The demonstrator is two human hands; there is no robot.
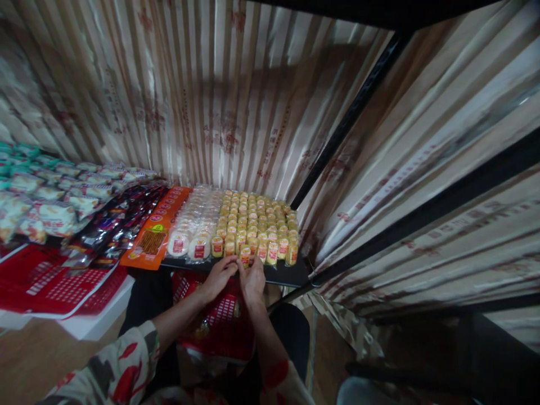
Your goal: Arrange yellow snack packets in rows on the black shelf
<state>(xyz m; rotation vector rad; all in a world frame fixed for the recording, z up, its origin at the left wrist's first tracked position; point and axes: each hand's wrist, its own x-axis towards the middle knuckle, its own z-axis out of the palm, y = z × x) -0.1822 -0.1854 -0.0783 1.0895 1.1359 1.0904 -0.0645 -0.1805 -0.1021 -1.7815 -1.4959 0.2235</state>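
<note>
My left hand [219, 277] and my right hand [253, 277] meet at the front edge of a low dark shelf [287, 274]. Both pinch a small yellow packet with a red label [245, 256] in the front row. Behind it stand several rows of the same yellow packets [257, 222]. To their left lie rows of round white packets with red labels [194, 228]. Under my forearms sits a red plastic basket [219, 320]. My sleeves are patterned in red and grey.
Orange snack bags [158, 228] and dark snack bags [113, 225] fill the shelf further left, with pale and teal bags [46, 197] beyond. Red flattened packaging [50, 281] lies at lower left. Striped foil sheeting [211, 101] covers the walls. Black frame bars [350, 118] cross the right side.
</note>
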